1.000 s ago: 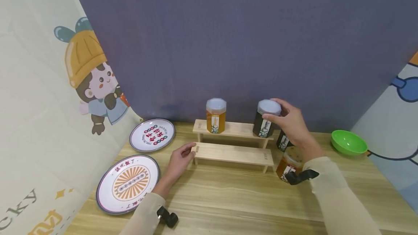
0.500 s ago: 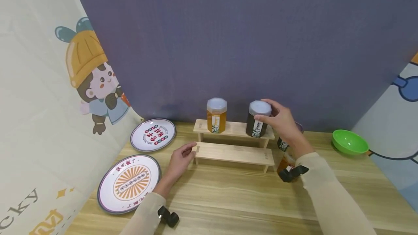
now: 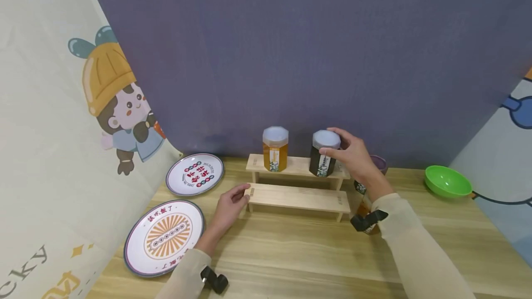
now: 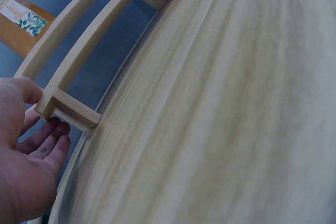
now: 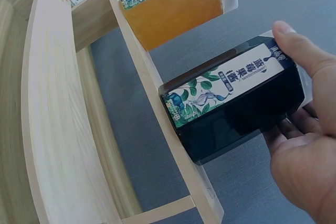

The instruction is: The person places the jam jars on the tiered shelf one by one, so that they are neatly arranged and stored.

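My right hand (image 3: 353,158) grips a jar of dark jam (image 3: 318,164) near its pale lid, thumb in front and fingers behind. The jar stands upright at the upper step (image 3: 297,164) of a small wooden stand; in the right wrist view its base meets the step's edge. To its left on that step is a jar of amber honey or jam (image 3: 275,156), with a gap between them. My left hand (image 3: 230,209) holds the left end of the lower step (image 3: 299,196), and in the left wrist view its fingers (image 4: 50,142) reach below the board.
Partly hidden behind my right forearm are a dark jar with a purplish lid (image 3: 379,162) and an amber jar (image 3: 365,209). A green bowl (image 3: 448,182) sits at the far right. Two printed plates, one small (image 3: 176,181) and one large (image 3: 135,239), lie at the left.
My right hand has carried the dark jam jar leftward along the upper step, closer to the amber jar. My left hand has stayed at the stand's end.
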`<action>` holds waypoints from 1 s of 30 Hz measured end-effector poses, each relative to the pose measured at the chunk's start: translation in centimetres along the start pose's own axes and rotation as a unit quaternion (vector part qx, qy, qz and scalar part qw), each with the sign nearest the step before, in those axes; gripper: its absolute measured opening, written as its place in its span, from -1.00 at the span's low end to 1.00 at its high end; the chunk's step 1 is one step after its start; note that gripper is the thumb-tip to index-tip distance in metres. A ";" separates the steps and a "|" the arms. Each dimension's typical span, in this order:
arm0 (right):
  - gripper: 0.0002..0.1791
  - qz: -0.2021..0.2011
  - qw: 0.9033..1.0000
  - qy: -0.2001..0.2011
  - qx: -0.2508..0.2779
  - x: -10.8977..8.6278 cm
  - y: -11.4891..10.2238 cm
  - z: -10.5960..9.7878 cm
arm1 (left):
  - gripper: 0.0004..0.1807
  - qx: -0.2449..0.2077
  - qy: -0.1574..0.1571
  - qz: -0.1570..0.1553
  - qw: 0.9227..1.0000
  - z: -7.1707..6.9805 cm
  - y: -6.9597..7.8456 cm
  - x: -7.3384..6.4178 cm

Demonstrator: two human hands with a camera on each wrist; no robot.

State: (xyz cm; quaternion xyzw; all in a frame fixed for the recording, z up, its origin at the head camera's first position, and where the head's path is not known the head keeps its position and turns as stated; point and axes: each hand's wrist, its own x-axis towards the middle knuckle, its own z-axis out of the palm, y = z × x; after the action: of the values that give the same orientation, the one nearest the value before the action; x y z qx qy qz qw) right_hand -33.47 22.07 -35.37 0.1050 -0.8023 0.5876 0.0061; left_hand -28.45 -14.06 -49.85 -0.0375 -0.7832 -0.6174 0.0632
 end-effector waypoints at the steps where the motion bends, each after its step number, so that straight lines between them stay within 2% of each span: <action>1: -0.08 0.001 1.000 0.000 0.001 0.0 0.0 0.0 | -0.63 0.000 0.000 0.000 1.000 0.0 0.0 -0.1; 19: -0.06 -0.013 1.000 -0.005 -0.007 0.2 0.0 0.4 | -0.60 -0.013 0.007 -0.002 1.000 0.1 -0.2 0.1; 30: -0.05 -0.009 0.999 -0.025 -0.043 -0.4 -0.6 -0.3 | -0.62 -0.017 -0.005 0.004 1.000 -0.2 0.2 0.0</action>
State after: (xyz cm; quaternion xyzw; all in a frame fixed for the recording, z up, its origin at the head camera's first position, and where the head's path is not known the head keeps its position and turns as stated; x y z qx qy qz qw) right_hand -32.98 22.23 -34.78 0.1265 -0.8258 0.5496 -0.0048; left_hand -28.42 -14.21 -49.63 -0.0448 -0.7731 -0.6298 0.0608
